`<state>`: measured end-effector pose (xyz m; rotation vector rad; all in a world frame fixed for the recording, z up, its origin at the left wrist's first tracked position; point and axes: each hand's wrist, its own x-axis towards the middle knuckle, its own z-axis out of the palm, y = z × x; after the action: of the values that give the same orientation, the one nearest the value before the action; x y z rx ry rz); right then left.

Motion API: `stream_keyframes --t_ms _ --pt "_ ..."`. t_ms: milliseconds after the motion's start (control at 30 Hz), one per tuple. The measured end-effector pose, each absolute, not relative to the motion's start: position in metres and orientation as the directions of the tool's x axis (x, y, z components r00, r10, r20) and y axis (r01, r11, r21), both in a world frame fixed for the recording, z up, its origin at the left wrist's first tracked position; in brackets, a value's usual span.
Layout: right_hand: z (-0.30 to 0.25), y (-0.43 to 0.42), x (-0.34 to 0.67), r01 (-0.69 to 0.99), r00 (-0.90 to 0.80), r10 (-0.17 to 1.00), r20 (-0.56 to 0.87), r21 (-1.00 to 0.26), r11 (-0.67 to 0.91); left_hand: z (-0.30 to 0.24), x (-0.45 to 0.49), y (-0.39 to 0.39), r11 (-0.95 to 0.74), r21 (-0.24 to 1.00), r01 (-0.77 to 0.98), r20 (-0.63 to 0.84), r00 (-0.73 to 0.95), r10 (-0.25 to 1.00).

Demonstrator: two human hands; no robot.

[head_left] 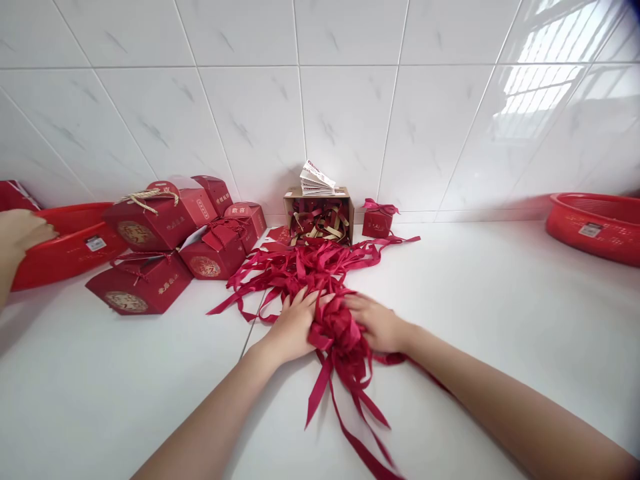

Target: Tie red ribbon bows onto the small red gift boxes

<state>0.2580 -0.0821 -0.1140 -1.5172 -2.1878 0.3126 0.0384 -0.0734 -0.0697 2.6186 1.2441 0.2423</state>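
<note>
Judging by their look, the red ribbons [310,270] are light, limp and slick, likely to tangle and slide, so take them by the gathered bunch, not the loose tails. That bunch lies on the white surface [500,320] between your left hand [293,327] and right hand [377,325], fingers loosely spread, cupped against it, not clenched.

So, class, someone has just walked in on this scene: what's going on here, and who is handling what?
A person's left hand and right hand rest on either side of a bunch of red ribbons piled on the white tiled surface, fingers pressed into it. Behind the pile, a cardboard box holds more ribbons. Red gift boxes sit to the left. Another person's hand touches a red basin at the left edge.
</note>
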Motion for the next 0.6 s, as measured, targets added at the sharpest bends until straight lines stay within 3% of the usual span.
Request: stream_keyframes --t_ms 67,167,267,367,433,500,600 --pt "-0.104 -0.069 0.293 0.862 -0.252 0.954 0.163 -0.41 0.298 -0.071 0.036 -0.068 -0.565 0.257 0.784 0.067 0.569 0.82" --pt "-0.094 -0.055 0.363 0.92 0.141 0.981 0.134 -0.384 -0.08 -0.072 0.027 -0.055 -0.433 0.215 0.875 0.074 0.427 0.901" --pt "-0.093 -0.058 0.421 0.78 0.583 0.806 0.102 -0.35 -0.52 -0.07 0.014 -0.042 -0.203 0.152 0.967 0.083 0.192 0.978" --pt "-0.095 -0.064 0.445 0.631 0.76 0.646 0.071 -0.318 -0.707 -0.065 0.003 -0.034 0.004 0.096 0.995 0.208 -0.024 0.978" --pt "-0.094 -0.061 0.44 0.649 0.743 0.666 0.058 -0.306 -0.697 -0.064 -0.002 -0.031 0.071 0.095 0.993 0.335 -0.099 0.937" --pt "-0.092 -0.056 0.418 0.759 0.618 0.785 0.054 -0.303 -0.577 -0.066 -0.005 -0.026 0.103 0.134 0.986 0.372 -0.146 0.916" --pt "-0.086 -0.062 0.354 0.928 0.225 0.973 0.058 -0.318 -0.196 -0.075 -0.009 -0.018 0.113 0.187 0.976 0.159 -0.144 0.977"
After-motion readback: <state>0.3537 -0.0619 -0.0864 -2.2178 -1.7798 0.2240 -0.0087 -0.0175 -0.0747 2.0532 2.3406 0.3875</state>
